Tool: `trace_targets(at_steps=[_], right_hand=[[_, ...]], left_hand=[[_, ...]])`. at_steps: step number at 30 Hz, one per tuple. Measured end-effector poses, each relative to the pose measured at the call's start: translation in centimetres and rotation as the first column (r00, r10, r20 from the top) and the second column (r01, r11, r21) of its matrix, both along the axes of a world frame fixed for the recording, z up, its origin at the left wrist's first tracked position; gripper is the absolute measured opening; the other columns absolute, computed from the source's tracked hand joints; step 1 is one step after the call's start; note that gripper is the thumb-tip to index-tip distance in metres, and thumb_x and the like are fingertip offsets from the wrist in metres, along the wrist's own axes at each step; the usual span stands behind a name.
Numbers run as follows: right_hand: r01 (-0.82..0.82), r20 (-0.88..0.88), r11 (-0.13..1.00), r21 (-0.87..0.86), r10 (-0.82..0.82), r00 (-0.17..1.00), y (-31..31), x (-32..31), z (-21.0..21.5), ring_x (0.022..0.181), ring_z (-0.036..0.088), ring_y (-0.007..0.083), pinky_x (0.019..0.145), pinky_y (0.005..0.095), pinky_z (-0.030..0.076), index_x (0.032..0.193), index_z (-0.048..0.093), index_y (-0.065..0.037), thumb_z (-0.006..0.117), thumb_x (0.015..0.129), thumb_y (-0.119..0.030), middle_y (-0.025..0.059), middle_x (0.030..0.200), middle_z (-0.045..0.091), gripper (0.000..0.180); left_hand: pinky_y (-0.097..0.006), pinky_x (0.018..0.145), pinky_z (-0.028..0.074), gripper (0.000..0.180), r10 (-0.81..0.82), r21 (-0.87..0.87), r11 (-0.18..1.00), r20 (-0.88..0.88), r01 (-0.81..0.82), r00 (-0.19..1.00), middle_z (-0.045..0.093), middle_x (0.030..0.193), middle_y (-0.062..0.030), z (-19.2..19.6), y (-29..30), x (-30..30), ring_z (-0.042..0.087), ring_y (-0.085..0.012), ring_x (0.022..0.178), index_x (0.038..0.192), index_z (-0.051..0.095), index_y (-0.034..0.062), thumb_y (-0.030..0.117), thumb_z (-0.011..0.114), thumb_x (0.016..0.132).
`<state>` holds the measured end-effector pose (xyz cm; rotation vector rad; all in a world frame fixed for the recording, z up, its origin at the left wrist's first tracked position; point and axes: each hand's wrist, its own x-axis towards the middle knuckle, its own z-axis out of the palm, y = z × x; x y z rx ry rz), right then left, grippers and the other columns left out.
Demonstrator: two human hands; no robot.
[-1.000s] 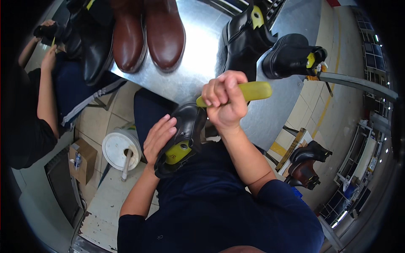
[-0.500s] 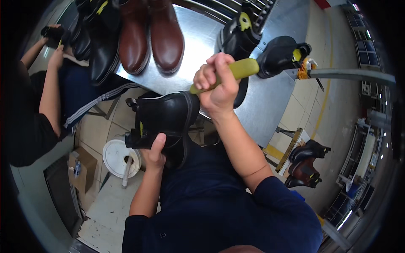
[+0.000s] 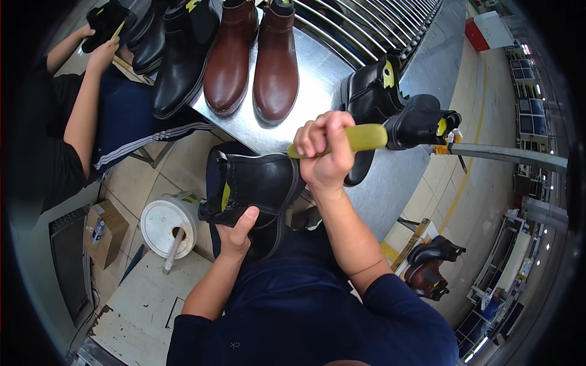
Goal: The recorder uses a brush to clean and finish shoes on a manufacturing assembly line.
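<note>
A black ankle boot (image 3: pixel 259 180) lies on its side before my body, its shaft toward the left. My left hand (image 3: pixel 236 233) is closed around it from below, the thumb pressed on the upper. My right hand (image 3: pixel 326 149) is in a fist around a yellow-green bar with rounded ends (image 3: pixel 368 138), which sticks out on both sides of the fist. Its left end is at the boot's toe and sole edge; I cannot tell whether it touches.
A metal table (image 3: pixel 326 64) carries a pair of brown boots (image 3: pixel 276 79) and several black boots (image 3: pixel 183 67). Metal rollers (image 3: pixel 360 30) run behind. On the left, another person's hands (image 3: pixel 104 53) hold a dark boot. A lidded white bucket (image 3: pixel 162 229) stands lower left, beside a cardboard box (image 3: pixel 108 235).
The view has shifted, so the table and its boots sit lower and farther right. Both hands keep their holds, and the bar stays near the boot's toe.
</note>
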<state>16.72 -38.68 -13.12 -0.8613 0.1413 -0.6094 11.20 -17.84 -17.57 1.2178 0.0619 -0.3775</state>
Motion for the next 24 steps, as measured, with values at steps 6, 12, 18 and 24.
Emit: trace_targets(at_steps=[6, 12, 18, 24], right_hand=[[-0.086, -0.094, 0.837, -0.541, 0.041, 0.995, 0.8, 0.0, -0.1, 0.058, 0.05, 0.0135, 0.055, 0.0281, 0.04, 0.088, 0.06, -0.002, 0.062, 0.099, -0.013, 0.0054, 0.069, 0.057, 0.015], [0.051, 0.038, 0.653, -0.756, -0.034, 0.999, 0.5, -1.5, 0.4, 0.055, 0.057, 0.0221, 0.055, 0.0312, 0.045, 0.079, 0.062, -0.002, 0.069, 0.093, -0.01, 0.0088, 0.066, 0.058, 0.017], [0.073, 0.161, 0.812, -0.579, 0.025, 0.987, 0.7, -0.5, -0.2, 0.057, 0.043, 0.0166, 0.055, 0.0323, 0.037, 0.087, 0.056, -0.003, 0.061, 0.101, -0.021, 0.0067, 0.067, 0.052, 0.024], [0.043, 0.183, 0.842, -0.538, 0.066, 0.981, 1.0, -1.1, -1.0, 0.056, 0.042, 0.0166, 0.058, 0.0347, 0.039, 0.087, 0.055, -0.003, 0.057, 0.104, -0.029, 0.0024, 0.062, 0.042, 0.032]], left_hand=[[-0.037, 0.11, 0.045, 0.065, 0.121, -0.065, 0.99, -0.069, -0.126, 0.99, 0.059, 0.138, -0.0131, 3.0, -1.7, 0.6, 0.059, -0.0248, 0.125, 0.146, 0.049, -0.0013, 0.006, 0.067, 0.084], [-0.035, 0.107, 0.046, 0.061, 0.145, -0.103, 0.983, -0.105, -0.155, 0.984, 0.061, 0.134, -0.0116, 4.3, -3.0, 1.4, 0.06, -0.0214, 0.121, 0.144, 0.051, -0.0011, 0.002, 0.07, 0.086], [-0.027, 0.086, 0.052, 0.035, 0.15, -0.14, 0.975, -0.171, -0.175, 0.974, 0.069, 0.11, -0.0045, 6.4, -3.4, 2.6, 0.065, -0.012, 0.095, 0.121, 0.066, -0.0003, 0.001, 0.075, 0.088], [-0.025, 0.076, 0.051, 0.017, 0.13, -0.095, 0.984, -0.18, -0.149, 0.975, 0.071, 0.096, -0.0013, 6.0, -2.7, 2.2, 0.065, -0.009, 0.083, 0.105, 0.071, 0.0004, 0.004, 0.077, 0.089]])
